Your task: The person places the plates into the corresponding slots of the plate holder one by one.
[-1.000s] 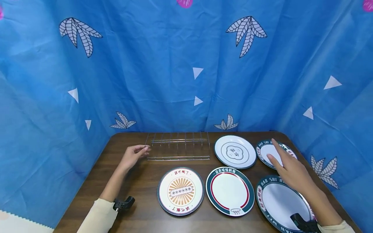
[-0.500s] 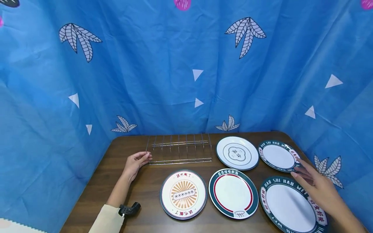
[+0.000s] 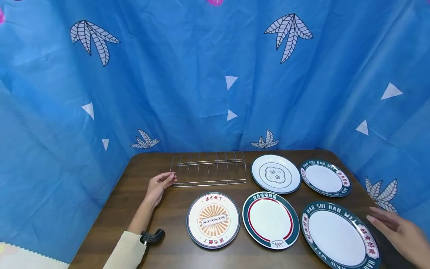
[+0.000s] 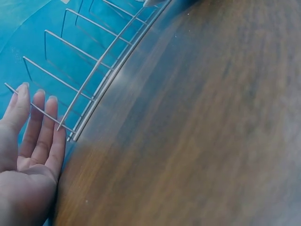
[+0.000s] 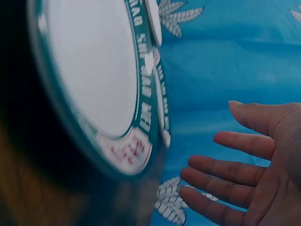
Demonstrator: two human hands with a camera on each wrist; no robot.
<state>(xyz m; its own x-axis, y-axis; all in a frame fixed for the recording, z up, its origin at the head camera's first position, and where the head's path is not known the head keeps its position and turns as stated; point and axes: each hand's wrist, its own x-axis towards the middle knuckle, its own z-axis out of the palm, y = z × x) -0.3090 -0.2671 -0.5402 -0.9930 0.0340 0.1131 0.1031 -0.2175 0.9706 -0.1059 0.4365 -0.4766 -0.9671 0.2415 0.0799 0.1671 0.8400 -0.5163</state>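
A wire rack (image 3: 209, 183) stands at the back left of the table. At its left end my left hand (image 3: 155, 190) holds the end wire between thumb and fingers; in the left wrist view the wire (image 4: 44, 111) crosses in front of the fingers of that hand (image 4: 35, 155). My right hand (image 3: 399, 233), fingers spread and holding nothing, is just right of a large green-rimmed plate (image 3: 336, 237). The right wrist view has this plate (image 5: 94, 66) left of the open hand (image 5: 254, 174), apart from it.
A smaller green-rimmed plate (image 3: 325, 178) and a white plate (image 3: 275, 174) lie at the back right. In front are a plate with a red ring (image 3: 270, 219) and one with an orange sunburst (image 3: 213, 220). A blue curtain (image 3: 188, 74) surrounds the table (image 3: 174, 239).
My right hand has moved right and toward the front, from over the smaller green-rimmed plate to beyond the large one. The left hand stays at the rack's end; the view has shifted slightly.
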